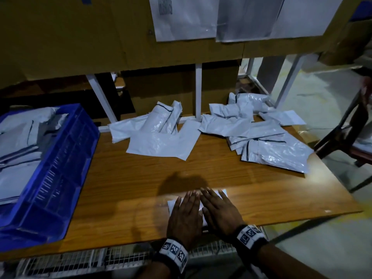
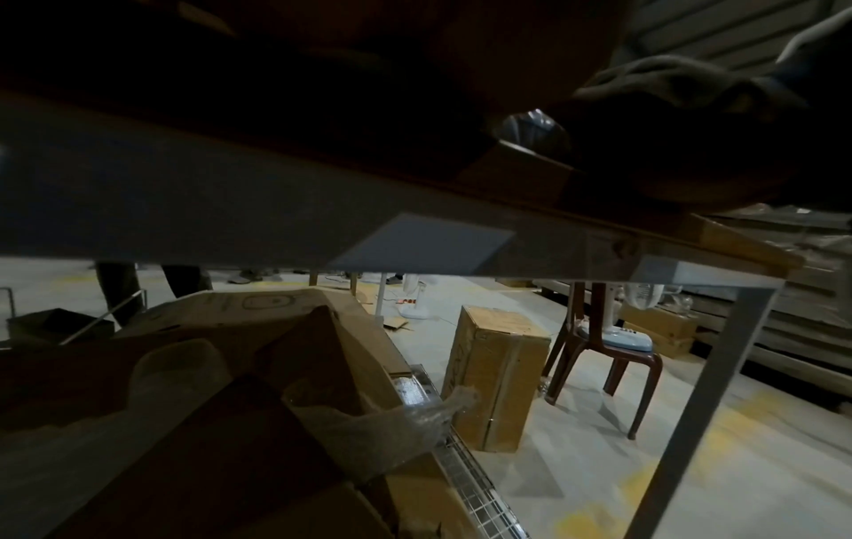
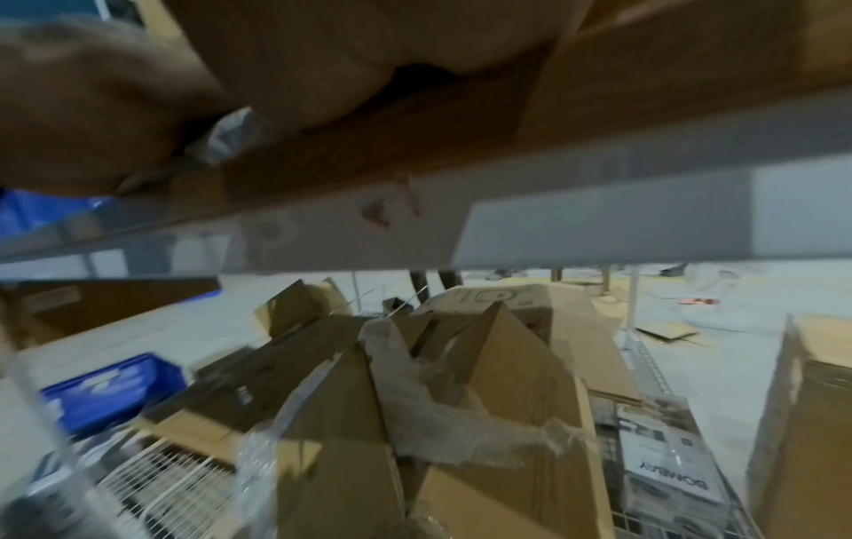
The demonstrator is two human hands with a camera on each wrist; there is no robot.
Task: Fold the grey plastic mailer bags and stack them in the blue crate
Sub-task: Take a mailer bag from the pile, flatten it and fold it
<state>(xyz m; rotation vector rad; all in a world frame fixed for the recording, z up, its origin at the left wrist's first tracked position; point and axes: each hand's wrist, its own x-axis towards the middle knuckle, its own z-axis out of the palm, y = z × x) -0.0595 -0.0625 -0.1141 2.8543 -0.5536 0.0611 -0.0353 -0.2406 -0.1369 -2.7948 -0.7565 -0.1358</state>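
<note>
A small folded grey mailer bag [image 1: 221, 193] lies near the front edge of the wooden table [image 1: 124, 190]. My left hand [image 1: 187, 210] and right hand [image 1: 217, 208] press flat on it side by side, fingers straight, covering most of it. A sliver of the bag [image 3: 235, 131] shows under the palm in the right wrist view. Loose unfolded grey mailer bags [image 1: 163, 141] lie in two heaps at the table's far side, the other heap [image 1: 267, 146] to the right. The blue crate [image 1: 60, 158] stands at the left with folded bags [image 1: 18, 150] stacked inside.
Cardboard panels [image 1: 80, 33] with hanging bags rise behind the table on white posts [image 1: 198, 91]. A dark chair [image 1: 348, 133] stands off the table's right edge. Below the table are cardboard boxes [image 2: 497, 372] and a wire rack [image 3: 161, 474].
</note>
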